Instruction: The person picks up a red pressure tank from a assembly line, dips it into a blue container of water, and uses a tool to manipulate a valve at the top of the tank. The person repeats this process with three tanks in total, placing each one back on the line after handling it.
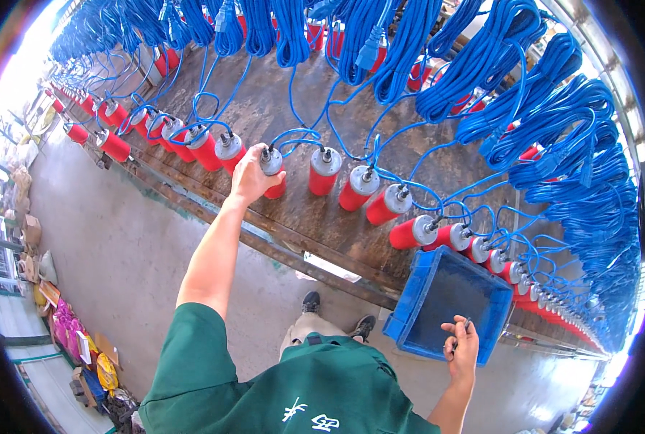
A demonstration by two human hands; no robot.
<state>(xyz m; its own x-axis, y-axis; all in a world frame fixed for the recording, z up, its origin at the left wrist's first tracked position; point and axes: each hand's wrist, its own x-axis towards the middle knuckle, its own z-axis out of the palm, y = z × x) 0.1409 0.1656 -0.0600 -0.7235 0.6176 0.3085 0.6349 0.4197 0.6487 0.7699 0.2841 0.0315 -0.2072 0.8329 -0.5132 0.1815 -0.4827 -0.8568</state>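
Note:
My left hand [248, 177] is closed around the upper part of a red cylinder with a grey metal cap [271, 162], which stands near the front edge of the workbench. A blue cable [297, 132] runs by its top. Just to its right stands another red cylinder [321, 173], with a dark fitting on its cap. Lower right, my right hand [464, 347] has its fingers curled in front of a blue plastic crate [418, 300]. Between them shows a small dark piece [468, 324], too small to identify.
A long row of red cylinders [202, 148] lines the workbench [293, 224] on both sides. Coiled blue cables [474, 79] fill its far side. Across the concrete floor [112, 224] at left lie boxes and bags, among them a yellow bag [107, 372].

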